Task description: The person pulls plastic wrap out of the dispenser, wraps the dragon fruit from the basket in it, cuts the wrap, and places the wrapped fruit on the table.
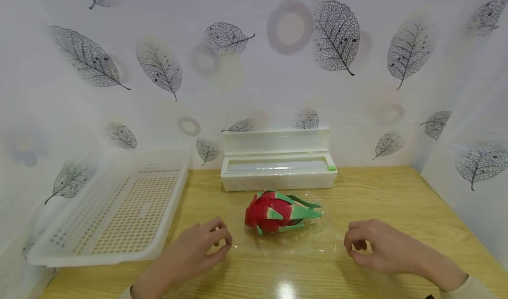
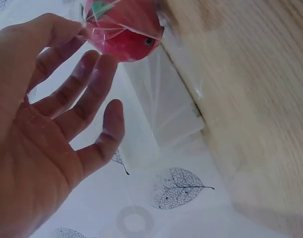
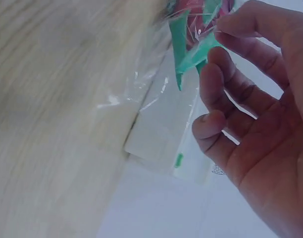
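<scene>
Two loosely curled, empty hands, left hand [image 1: 194,248] and right hand [image 1: 375,246], flanking dragon fruit [image 1: 278,211], lengthwise left-right, green tips rightward.

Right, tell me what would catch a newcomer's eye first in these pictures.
The red dragon fruit with green scales stands out at once, lying mid-table on a sheet of clear film. The left hand and right hand flank it, fingers loosely curled just above the wood. Behind it sits an open white film dispenser, and a white perforated basket lies to the left.
</scene>
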Action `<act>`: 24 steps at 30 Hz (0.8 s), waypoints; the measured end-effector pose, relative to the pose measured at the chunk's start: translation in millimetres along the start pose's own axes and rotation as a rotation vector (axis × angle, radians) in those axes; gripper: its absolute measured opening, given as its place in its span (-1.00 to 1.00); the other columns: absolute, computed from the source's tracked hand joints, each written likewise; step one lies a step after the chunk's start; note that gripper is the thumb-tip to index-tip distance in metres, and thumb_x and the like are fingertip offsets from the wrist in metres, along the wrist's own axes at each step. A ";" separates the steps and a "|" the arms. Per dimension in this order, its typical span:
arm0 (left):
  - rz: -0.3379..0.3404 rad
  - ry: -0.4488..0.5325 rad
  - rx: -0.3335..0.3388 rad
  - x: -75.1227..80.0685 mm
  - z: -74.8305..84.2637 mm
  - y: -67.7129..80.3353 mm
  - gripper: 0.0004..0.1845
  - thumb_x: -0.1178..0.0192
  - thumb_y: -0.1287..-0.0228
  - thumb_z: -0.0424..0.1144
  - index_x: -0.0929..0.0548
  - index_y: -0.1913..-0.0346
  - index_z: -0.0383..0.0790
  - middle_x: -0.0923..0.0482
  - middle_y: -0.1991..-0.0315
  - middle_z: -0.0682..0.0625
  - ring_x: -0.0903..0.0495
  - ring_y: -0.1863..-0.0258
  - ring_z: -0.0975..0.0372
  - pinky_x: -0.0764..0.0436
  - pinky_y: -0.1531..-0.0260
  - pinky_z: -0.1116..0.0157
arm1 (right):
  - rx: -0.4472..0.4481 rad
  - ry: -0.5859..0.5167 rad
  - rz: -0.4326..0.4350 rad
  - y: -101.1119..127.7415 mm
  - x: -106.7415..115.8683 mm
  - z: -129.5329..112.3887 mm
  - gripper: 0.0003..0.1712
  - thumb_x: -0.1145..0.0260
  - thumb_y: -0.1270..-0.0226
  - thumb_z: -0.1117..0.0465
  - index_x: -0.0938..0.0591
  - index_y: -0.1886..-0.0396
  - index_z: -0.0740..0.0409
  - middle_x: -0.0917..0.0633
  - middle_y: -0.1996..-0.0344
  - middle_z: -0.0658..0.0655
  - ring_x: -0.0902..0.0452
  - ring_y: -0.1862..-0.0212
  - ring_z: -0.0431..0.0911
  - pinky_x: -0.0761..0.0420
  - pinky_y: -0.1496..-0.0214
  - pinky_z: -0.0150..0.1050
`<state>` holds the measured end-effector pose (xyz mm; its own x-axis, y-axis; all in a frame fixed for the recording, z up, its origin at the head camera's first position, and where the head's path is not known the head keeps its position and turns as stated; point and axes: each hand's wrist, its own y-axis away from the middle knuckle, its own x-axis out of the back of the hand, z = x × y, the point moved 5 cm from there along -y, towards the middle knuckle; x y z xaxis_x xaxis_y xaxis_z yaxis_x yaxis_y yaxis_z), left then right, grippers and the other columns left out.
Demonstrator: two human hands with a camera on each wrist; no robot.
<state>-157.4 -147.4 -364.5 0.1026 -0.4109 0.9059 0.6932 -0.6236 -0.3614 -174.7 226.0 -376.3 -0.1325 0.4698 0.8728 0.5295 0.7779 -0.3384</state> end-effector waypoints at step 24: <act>0.215 -0.157 0.040 8.8 -13.2 -24.5 -0.85 -0.36 -0.27 -0.33 -0.58 0.25 -0.05 -0.57 0.30 0.17 -0.63 0.49 0.41 -0.45 0.57 0.58 | 0.029 0.321 0.392 -31.0 35.4 3.2 -0.68 -0.04 -0.57 -0.02 -0.64 0.33 -0.08 -0.49 0.54 -0.31 -0.32 0.49 -0.47 -0.29 0.48 -0.66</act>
<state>-182.9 -144.5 -350.7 0.3578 -0.4205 0.8338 0.6711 -0.5051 -0.5427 -198.5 219.9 -336.0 0.3382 0.5804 0.7408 0.4635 0.5824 -0.6679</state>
